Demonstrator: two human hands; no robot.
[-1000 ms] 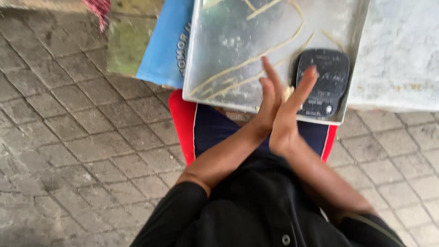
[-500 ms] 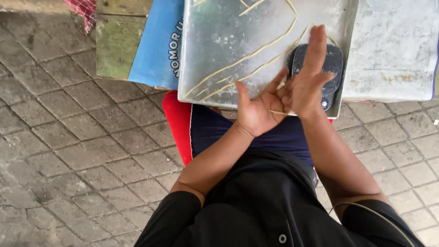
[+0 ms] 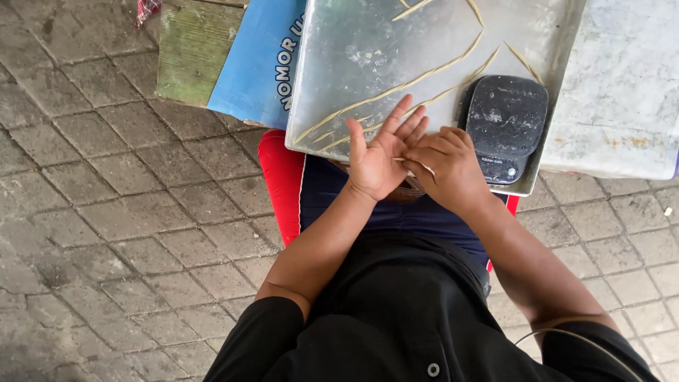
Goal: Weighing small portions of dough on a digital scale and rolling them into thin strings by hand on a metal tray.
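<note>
The left hand (image 3: pixel 378 159) is spread flat, palm up, fingers fanned toward the tray. The right hand (image 3: pixel 447 166) lies curled against it, fingertips pressing a thin pale dough strand (image 3: pixel 417 164) onto the left palm. Just beyond, the dented silver metal tray (image 3: pixel 353 64) holds long thin pale dough strips (image 3: pixel 403 88) and a small black flat kitchen scale (image 3: pixel 505 124) near its right corner. Left of the tray, partly under it, lies a blue sheet with white lettering (image 3: pixel 265 64).

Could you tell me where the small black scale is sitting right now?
In the head view, the black scale lies on the metal tray, at its near right corner, just beyond the right hand.
</note>
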